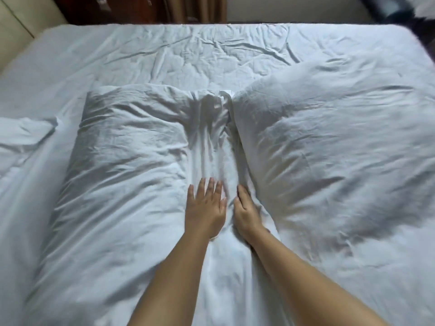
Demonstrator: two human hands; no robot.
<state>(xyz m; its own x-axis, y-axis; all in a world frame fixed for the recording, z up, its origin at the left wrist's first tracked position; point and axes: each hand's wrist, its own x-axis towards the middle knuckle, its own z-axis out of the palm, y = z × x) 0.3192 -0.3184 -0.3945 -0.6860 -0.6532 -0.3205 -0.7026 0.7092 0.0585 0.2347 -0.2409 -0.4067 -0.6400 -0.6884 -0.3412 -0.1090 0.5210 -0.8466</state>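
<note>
Your left hand point(205, 208) lies flat with fingers spread on the slack end of the left pillow point(122, 161). Just beside it, your right hand point(246, 212) stands on edge, fingers straight, pressed into the crease against the right pillow point(329, 149).

The right hand point(247, 212) stands on edge in the fold between the two pillows, so its palm and thumb are hidden. The bottom edge cuts off the near end of the left pillow point(117, 172), and the right edge cuts off the right pillow point(329, 149). A dark thing point(404, 12) in the far right corner is blurred.
</note>
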